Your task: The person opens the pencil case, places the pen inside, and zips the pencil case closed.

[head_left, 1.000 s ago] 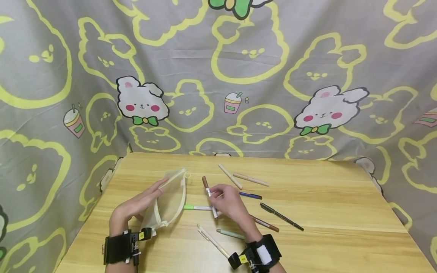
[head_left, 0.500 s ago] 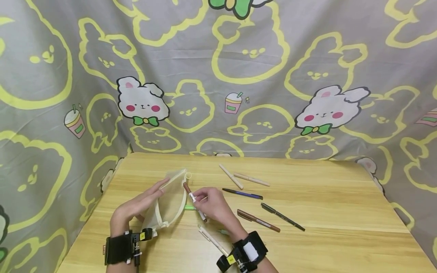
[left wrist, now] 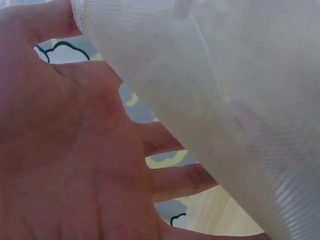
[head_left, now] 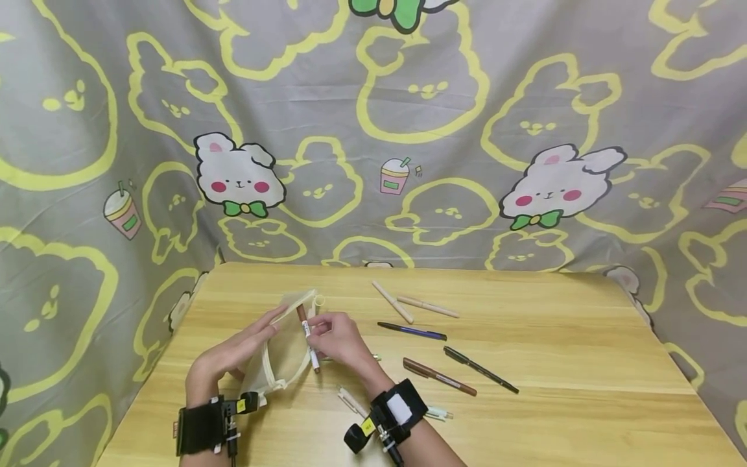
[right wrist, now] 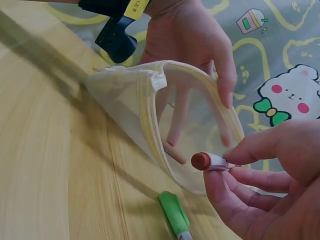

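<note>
My left hand (head_left: 239,344) holds a translucent zip pouch (head_left: 286,353) tilted on the table, its yellowish zipped mouth spread towards the right. In the left wrist view, the fingers (left wrist: 180,180) extend behind the pouch's pale mesh (left wrist: 210,100). Between thumb and fingertips, my right hand (head_left: 338,337) pinches a white-barrelled marker (head_left: 306,327) with a brown cap. The marker overlaps the pouch mouth in the head view. Its reddish-brown end (right wrist: 201,161) points at the camera in the right wrist view, close to the zip rim. Just below that mouth lies a green-capped pen (right wrist: 174,212).
Right of the hands are two beige pens (head_left: 392,302), a blue-and-black pen (head_left: 412,331), a brown pen (head_left: 439,376) and a black pen (head_left: 481,370). A cream pen (head_left: 352,401) and a mint pen (head_left: 439,412) lie partly under the right forearm. Patterned cloth surrounds the table.
My right hand has carried the marker leftwards from among the pens to the pouch's mouth. The left hand and the pouch have stayed almost still.
</note>
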Motion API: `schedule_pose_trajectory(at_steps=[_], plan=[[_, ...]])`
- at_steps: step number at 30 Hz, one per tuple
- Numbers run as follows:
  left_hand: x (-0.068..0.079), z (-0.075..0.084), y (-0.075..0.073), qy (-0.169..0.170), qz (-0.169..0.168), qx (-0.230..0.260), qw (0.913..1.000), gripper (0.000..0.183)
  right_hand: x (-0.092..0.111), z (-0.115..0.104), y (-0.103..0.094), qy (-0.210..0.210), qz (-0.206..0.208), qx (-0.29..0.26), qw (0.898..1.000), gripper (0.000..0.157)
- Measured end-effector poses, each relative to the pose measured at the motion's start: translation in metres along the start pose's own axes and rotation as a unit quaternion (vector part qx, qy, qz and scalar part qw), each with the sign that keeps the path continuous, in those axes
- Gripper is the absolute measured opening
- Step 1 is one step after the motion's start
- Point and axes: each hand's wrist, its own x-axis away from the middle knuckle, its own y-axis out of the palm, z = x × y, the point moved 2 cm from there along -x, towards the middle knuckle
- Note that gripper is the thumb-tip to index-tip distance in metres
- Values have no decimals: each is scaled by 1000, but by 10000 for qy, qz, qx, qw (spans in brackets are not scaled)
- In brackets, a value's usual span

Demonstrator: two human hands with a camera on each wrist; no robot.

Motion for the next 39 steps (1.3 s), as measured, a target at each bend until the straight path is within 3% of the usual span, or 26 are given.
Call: schedule_pose_trajectory(at_steps=[8,14,20,27,33,39], plan=[[4,-3,-1,-49,101,52,9999,61,-7,-1,17,-133,-521,-682,9962,28],[6,-2,-4,-31,167,-112,9998,64,-2,-7,7,-308,-581,-570,9962,21],[6,-3,-5,7,203,-98,9997,63,9,-11,-21,-887,-536,164,9945,21],[6,-7,-3,-5,236,-145,9996,61,29,-7,-63,-1337,-288,1272,9824,18],[1,-3,1,90,157,-155,9997,62,52,-1,-105,-1421,287,1619,9761,14],[0,-3,0,60,193,-96,9997,59,66,-1,-134,-1515,183,1865,9705,17]])
